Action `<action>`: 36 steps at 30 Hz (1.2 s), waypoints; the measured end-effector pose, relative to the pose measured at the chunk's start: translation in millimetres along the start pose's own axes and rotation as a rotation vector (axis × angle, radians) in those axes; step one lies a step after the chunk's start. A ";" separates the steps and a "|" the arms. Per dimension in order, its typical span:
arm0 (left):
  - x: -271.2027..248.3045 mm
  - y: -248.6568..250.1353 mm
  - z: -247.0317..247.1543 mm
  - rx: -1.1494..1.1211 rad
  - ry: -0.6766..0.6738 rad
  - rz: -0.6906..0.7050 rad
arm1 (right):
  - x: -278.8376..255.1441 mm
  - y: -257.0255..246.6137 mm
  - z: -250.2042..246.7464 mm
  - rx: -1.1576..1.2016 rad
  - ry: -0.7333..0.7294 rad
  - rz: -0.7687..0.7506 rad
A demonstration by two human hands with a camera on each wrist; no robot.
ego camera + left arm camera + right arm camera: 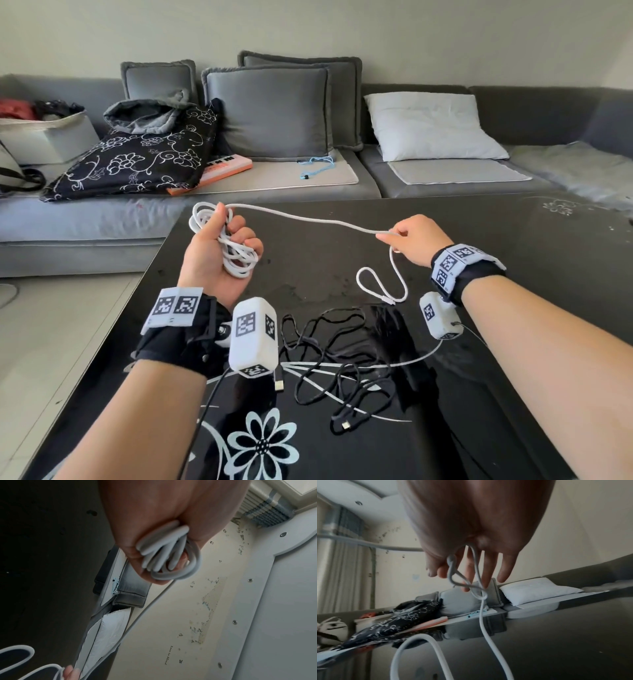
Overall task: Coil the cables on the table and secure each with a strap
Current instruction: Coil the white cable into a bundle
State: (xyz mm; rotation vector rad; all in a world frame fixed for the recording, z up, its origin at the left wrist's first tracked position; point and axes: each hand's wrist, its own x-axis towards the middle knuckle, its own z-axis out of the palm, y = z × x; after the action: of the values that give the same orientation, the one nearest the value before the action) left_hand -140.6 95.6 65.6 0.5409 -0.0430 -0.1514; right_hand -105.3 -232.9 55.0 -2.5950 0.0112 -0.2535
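Note:
My left hand is raised over the black glass table and grips a bundle of white cable loops; the same coil fills the left wrist view. From it the white cable runs right to my right hand, which pinches it between thumb and forefinger. Below that hand the cable tail hangs and curls onto the table; in the right wrist view the tail drops from the fingers. A tangled black cable lies on the table near me. No strap is visible.
A grey sofa with cushions, a white pillow, a black patterned cloth and an orange box stands behind the table. A blue cord lies on the sofa seat. The table's left edge borders pale floor.

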 end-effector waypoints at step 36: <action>-38.8 -52.1 48.1 0.595 -0.295 -0.322 | -76.1 -117.0 22.5 0.784 -0.004 -0.287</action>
State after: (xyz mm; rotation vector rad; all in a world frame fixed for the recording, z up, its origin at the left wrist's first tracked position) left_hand -189.8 32.9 80.0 1.1161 -0.2960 -0.5423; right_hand -180.8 -116.5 81.9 -1.8080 -0.3862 -0.2840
